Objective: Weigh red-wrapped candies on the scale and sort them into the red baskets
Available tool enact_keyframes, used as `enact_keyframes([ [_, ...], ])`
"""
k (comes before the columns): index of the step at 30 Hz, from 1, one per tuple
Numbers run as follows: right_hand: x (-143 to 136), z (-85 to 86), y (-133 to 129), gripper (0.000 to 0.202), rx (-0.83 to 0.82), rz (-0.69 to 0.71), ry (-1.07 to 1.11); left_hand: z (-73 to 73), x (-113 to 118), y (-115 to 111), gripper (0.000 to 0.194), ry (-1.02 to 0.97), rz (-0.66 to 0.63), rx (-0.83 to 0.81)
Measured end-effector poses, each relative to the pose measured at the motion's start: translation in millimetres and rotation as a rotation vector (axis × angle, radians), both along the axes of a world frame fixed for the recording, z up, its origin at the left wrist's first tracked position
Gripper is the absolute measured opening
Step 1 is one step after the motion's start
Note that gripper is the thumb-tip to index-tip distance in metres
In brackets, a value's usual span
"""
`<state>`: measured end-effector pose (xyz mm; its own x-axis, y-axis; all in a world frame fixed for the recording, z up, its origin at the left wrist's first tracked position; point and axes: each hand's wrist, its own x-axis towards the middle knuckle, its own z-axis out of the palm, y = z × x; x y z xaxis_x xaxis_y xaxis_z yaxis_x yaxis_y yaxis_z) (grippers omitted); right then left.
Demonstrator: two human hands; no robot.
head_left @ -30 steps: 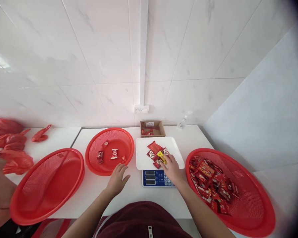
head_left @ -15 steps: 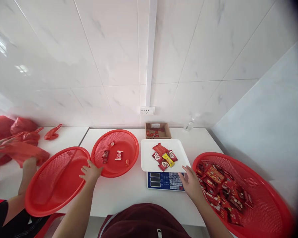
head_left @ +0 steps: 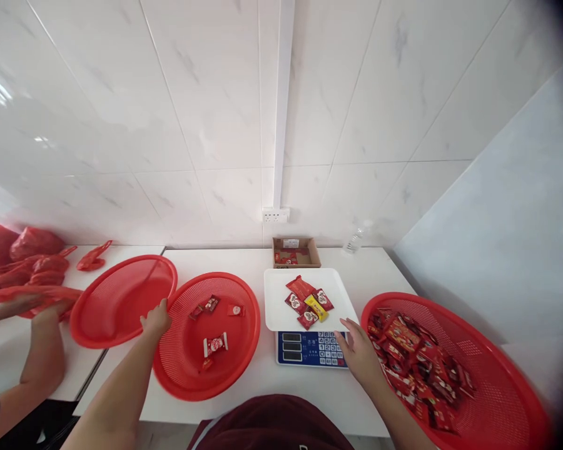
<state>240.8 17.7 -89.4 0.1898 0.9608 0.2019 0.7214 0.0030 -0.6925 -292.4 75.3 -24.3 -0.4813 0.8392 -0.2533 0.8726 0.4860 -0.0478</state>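
My left hand (head_left: pixel 156 320) is closed at the near right rim of the empty-looking red plastic basket (head_left: pixel 104 334), its fingers partly hidden. Right beside it stands a second red basket (head_left: pixel 201 392) with several wrapped sweets (head_left: pixel 216 344) inside. Fingers apart, my right hand (head_left: pixel 356 350) rests at the front right corner of the scale's white tray (head_left: pixel 274 306), holding nothing. Several red and dark red packets (head_left: pixel 301 287) and a yellow one (head_left: pixel 316 307) lie on that tray. Below it shows the blue keypad panel of the scale (head_left: pixel 309 348).
At right, a large red basket (head_left: pixel 507 375) holds many wrapped snacks (head_left: pixel 417 362). A cardboard box (head_left: pixel 295 250) and a clear bottle (head_left: pixel 355 240) stand by the wall. On the left, a co-worker's hands (head_left: pixel 51 312) handle red plastic bags (head_left: pixel 32 294).
The left basket has moved away toward the wall and slightly right; the second basket has come nearer me, its sweets shifted. My left hand's spread fingers have closed. My right hand stays by the tray.
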Motion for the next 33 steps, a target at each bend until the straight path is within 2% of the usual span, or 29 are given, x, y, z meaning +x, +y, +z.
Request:
enact_keyframes([
  [9,-8,1.5,2,0.048,-0.041,0.024,-0.028,11.6,-34,-7,0.063,0.027,-0.318,-0.005],
  [12,-12,3.8,3,0.047,-0.047,0.037,-0.038,14.1,-39,-6,0.058,0.024,-0.346,0.02],
  [15,-16,5.6,4,0.046,-0.058,0.063,-0.035,14.4,-36,-3,0.052,0.024,-0.304,0.062],
  [19,-22,5.8,4,0.047,-0.066,0.066,-0.019,5.1,-12,11,0.051,-0.031,-0.257,0.094],
  [22,-25,5.1,5,0.047,-0.066,0.069,-0.011,-8.6,22,25,0.048,-0.096,-0.262,0.099],
  [25,-27,4.3,7,0.045,-0.064,0.067,-0.019,-19.5,55,34,0.052,-0.135,-0.259,0.119],
  [29,-27,1.5,9,0.044,-0.048,0.064,-0.053,-24.0,86,30,0.051,-0.186,-0.32,0.153],
  [33,-23,-2.4,10,0.045,-0.016,0.067,-0.087,-23.8,104,13,0.054,-0.251,-0.445,0.159],
])
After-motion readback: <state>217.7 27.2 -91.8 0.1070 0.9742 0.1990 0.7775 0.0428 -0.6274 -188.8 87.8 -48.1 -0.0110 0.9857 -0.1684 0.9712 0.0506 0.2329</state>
